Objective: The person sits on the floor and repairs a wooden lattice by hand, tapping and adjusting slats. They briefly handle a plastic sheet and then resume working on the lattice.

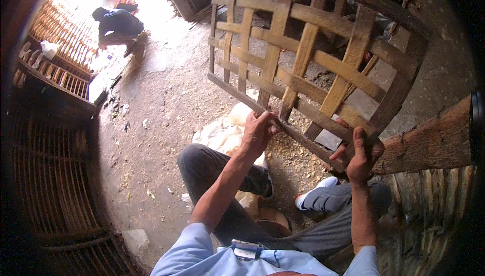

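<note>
A lattice panel of woven wooden slats [304, 54] in a dark wooden frame is held up in front of me, tilted, over the floor. My left hand [257, 130] pinches the frame's lower rail [235, 92] near its middle, fingers closed around the edge. At the lower right corner, my right hand [359, 159] grips the panel, thumb lying up along the near face and some fingers reaching through the gap beside the slats. The yellowish slats cross over and under one another, and the ground shows through the openings.
Wood shavings [290, 157] and a pale crumpled sheet [220, 133] lie on the floor by my legs. A thick log [429, 137] is at the right, above ridged material [429, 200]. Stick walls [50, 180] stand left. Another person [118, 26] bends down at the upper left.
</note>
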A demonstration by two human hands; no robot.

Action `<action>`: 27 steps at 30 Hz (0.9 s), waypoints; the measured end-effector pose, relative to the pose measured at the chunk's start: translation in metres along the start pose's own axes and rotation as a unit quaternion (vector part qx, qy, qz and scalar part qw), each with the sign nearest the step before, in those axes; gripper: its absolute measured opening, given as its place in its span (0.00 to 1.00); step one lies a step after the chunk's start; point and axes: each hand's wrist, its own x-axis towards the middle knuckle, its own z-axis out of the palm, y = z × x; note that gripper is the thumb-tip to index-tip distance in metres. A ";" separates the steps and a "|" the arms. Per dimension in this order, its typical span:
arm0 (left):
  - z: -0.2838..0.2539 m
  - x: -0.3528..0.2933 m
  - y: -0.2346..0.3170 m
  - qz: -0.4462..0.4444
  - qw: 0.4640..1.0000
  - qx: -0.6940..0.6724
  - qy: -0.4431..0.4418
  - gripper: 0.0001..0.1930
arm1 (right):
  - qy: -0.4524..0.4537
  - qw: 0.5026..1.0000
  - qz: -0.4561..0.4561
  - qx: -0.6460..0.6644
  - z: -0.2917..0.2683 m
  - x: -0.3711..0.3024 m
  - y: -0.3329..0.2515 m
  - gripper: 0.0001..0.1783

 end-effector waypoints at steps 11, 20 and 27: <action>-0.019 0.009 0.002 0.001 0.993 -0.119 0.013 0.15 | -0.046 0.996 -0.014 -0.075 0.001 -0.014 0.008 0.15; -0.021 0.016 0.020 -0.065 0.973 -0.144 0.168 0.11 | -0.086 0.993 -0.015 -0.081 -0.009 -0.016 0.012 0.14; -0.032 0.028 0.001 -0.037 0.964 -0.235 0.119 0.11 | -0.092 0.993 -0.075 -0.020 0.005 -0.013 0.008 0.12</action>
